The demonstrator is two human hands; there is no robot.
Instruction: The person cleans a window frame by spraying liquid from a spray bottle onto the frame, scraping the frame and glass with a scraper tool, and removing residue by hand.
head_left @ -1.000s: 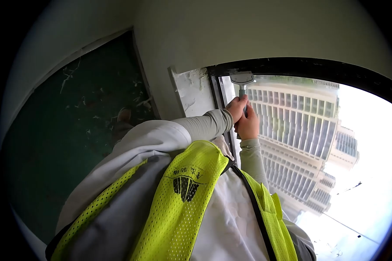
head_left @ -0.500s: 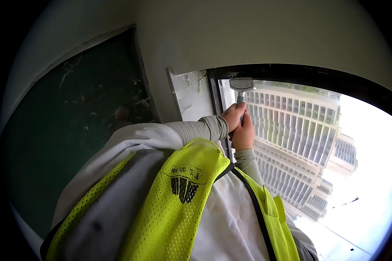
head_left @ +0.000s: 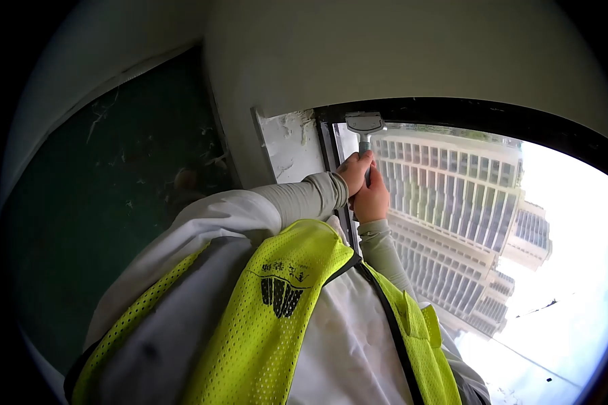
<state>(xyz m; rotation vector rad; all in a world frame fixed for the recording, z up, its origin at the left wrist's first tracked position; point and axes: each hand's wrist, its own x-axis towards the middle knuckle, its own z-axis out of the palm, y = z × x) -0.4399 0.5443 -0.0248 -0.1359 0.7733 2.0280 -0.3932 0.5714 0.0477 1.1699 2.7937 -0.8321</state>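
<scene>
Both hands are closed around the grey handle of a wide-headed scraper [head_left: 365, 123]. My left hand [head_left: 355, 172] grips it higher up, nearer the head. My right hand [head_left: 371, 198] wraps the handle just below, touching the left. The scraper's flat head lies at the window pane's [head_left: 446, 189] edge, overlapping the black window frame [head_left: 412, 108] close to its corner. Fingers and palms hide much of the handle, and the blade edge cannot be made out.
Beside the window is a white, rough-patched strip of wall [head_left: 292, 145]. A dark green floor [head_left: 101, 223] with pale scraps lies at the left. Tall buildings [head_left: 446, 196] show through the glass. A yellow mesh vest [head_left: 270, 337] covers my chest.
Both hands and the scraper have shifted slightly up and left, so the scraper head now overlaps the black frame more. The view has also shifted a little. The grip is the same.
</scene>
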